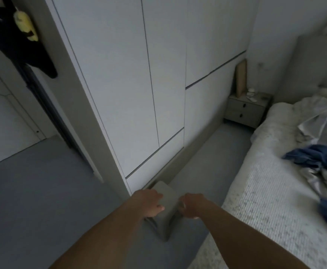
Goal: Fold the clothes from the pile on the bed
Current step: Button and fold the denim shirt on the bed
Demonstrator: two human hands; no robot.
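Both hands on a flat grey item [166, 199] at 6 o'clock in the head view, low over the floor by the wardrobe corner. Left hand [151, 203] lies on its left edge with fingers curled over it; right hand [191, 206] has fingers curled at the right edge. I read both as holding it. It looks folded and I can't tell if it's cloth or something stiffer.

Clothes pile [318, 152] sits at 3 o'clock on the bed [265, 191], well apart from the hands: blue garment [314, 158] on top of silvery-grey fabric [320, 123]. I expect light, limp stuff; the shiny grey likely slides, so I'd pinch at seams or corners, not mid-panel.

Surroundings: white wardrobe [139, 84] fills 12 o'clock, nightstand [246, 109] at 2 o'clock, dark garment with a yellow thing [25, 26] hanging at 10 o'clock by the doorway. Bed edge lies between the hands and the pile; nothing else blocks the reach that I can see.
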